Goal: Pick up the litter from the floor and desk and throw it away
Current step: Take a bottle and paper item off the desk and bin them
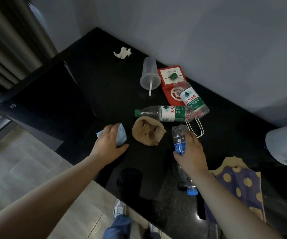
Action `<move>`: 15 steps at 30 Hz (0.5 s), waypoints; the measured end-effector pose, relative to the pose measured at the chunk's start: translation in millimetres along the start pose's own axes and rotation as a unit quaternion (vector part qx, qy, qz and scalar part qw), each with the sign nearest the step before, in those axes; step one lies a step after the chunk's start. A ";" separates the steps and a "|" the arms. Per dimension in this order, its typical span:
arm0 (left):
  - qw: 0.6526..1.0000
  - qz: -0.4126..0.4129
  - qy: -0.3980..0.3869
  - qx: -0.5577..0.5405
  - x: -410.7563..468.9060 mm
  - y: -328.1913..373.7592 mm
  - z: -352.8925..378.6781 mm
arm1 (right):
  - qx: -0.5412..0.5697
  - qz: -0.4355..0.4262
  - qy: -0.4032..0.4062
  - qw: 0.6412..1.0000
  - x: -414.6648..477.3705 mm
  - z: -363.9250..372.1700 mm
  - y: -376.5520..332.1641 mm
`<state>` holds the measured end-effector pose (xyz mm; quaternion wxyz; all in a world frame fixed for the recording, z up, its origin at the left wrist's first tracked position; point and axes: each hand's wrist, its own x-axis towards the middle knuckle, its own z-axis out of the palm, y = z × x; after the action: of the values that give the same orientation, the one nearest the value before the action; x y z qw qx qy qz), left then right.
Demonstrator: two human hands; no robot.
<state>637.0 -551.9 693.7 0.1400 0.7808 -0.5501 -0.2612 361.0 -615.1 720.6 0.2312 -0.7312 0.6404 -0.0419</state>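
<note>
Litter lies on a black desk. My left hand rests on a pale blue tissue packet, with the fingers curled over it. My right hand grips a clear bottle with a blue label, its blue cap showing below my wrist. Between the hands sits a crumpled brown paper bag. Beyond it lie two green-capped water bottles, a red paper bag, a clear plastic cup with a straw and a crumpled white tissue.
A purple bag with yellow dots lies at the desk's right front. A pale rounded object sits at the right edge. Grey wall runs behind the desk, curtains hang at left. Tiled floor and my shoes are below.
</note>
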 end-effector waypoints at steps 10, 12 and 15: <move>0.993 -0.090 -0.048 0.064 27.2 40.0 22.0 | 0.013 0.040 -0.042 0.998 -12.0 15.2 8.4; 0.993 -0.095 -0.037 0.052 28.4 47.2 24.4 | 0.030 0.051 -0.047 0.997 -14.2 17.9 10.2; 0.990 -0.135 -0.019 0.033 36.3 55.8 24.1 | 0.050 0.065 -0.049 0.995 -18.1 19.5 13.2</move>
<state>588.9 -603.9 692.9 0.0676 0.8471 -0.4502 -0.2741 352.7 -593.2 702.3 0.3014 -0.6766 0.6714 -0.0229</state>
